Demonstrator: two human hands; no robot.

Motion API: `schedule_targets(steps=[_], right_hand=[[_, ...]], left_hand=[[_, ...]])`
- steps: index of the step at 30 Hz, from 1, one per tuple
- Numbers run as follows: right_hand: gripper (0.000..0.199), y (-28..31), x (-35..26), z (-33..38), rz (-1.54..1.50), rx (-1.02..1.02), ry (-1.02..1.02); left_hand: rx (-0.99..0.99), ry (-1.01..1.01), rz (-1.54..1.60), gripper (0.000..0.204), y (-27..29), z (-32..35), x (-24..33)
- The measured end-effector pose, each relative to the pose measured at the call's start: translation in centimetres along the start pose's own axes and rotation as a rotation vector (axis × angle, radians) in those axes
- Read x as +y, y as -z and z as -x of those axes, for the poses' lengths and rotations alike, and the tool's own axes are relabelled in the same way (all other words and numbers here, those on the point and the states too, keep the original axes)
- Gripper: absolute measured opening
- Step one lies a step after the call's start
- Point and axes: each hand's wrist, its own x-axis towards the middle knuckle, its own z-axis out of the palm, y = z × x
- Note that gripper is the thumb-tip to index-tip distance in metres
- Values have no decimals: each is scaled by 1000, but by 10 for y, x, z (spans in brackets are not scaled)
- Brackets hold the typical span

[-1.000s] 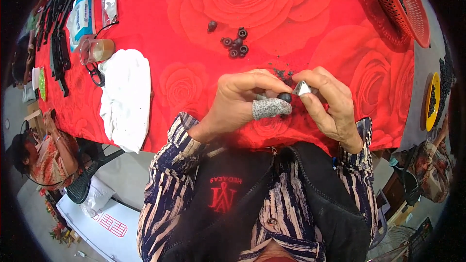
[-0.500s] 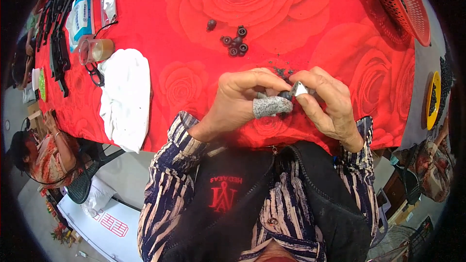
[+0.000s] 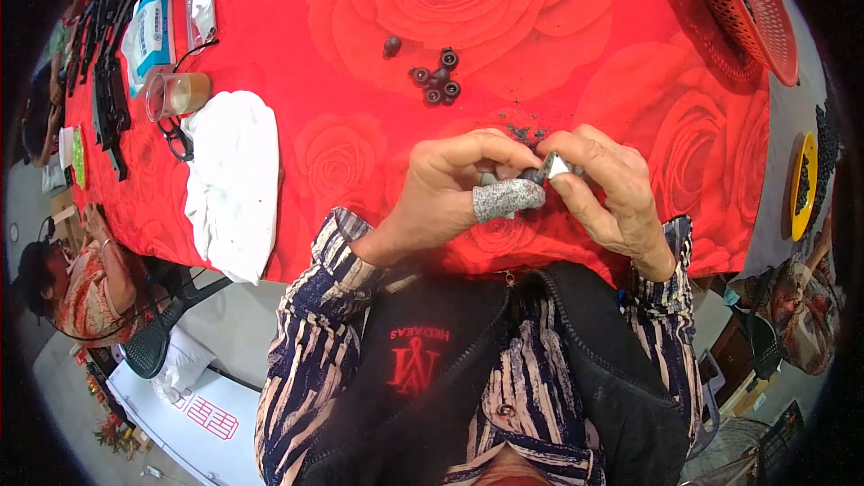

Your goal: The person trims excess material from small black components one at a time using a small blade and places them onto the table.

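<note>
While a white cloth (image 3: 232, 182) lies at the left of the red tablecloth (image 3: 342, 54), a small dark bead (image 3: 535, 176) is pinched between the left hand (image 3: 454, 189), thumb sleeved in grey, and the right hand (image 3: 607, 189), which grips a blade. Light, hard and slippery it is judged, best held by its sides.

Navy-and-cream striped sleeves, a black vest, and a grey knit cot on one left hand (image 3: 450, 193) finger.
</note>
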Motion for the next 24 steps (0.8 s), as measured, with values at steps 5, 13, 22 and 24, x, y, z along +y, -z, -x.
schedule_targets(steps=[5, 13, 22, 24], right_hand=[[22, 1, -2, -2, 19, -10, -15], [20, 2, 0, -1, 34, -19, -33], [19, 3, 3, -2, 11, -44, -45], [19, 2, 1, -2, 10, -43, -56]], left_hand=[[26, -44, -86, 25, -2, 1, 0], [38, -38, -138, 21, -3, 1, -2], [29, -85, -144, 21, -6, 1, -7], [45, -83, -133, 21, -7, 2, -7]])
